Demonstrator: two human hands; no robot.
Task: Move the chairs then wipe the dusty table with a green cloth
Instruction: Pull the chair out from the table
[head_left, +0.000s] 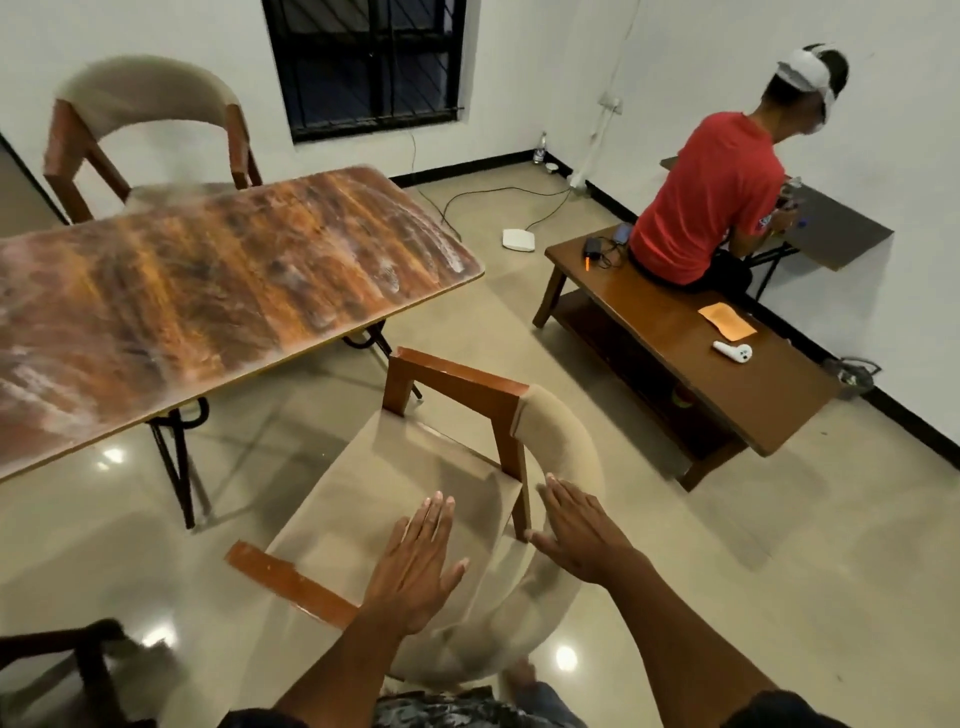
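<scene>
A wooden chair (457, 384) with a beige padded seat and curved backrest stands right in front of me, pulled back from the dusty wooden table (208, 291). My left hand (415, 566) hovers flat over the seat, fingers spread, holding nothing. My right hand (576, 535) is stretched out flat beside the chair's backrest post, also holding nothing. A second matching chair (150, 104) stands at the table's far side. White dust streaks cover the tabletop. No green cloth is in view.
A person in a red shirt (711, 197) sits on a low wooden bench table (727, 384) at the right, with small items on it. Cables and a white box (518, 240) lie on the tiled floor. Part of another dark chair (78, 670) shows at bottom left.
</scene>
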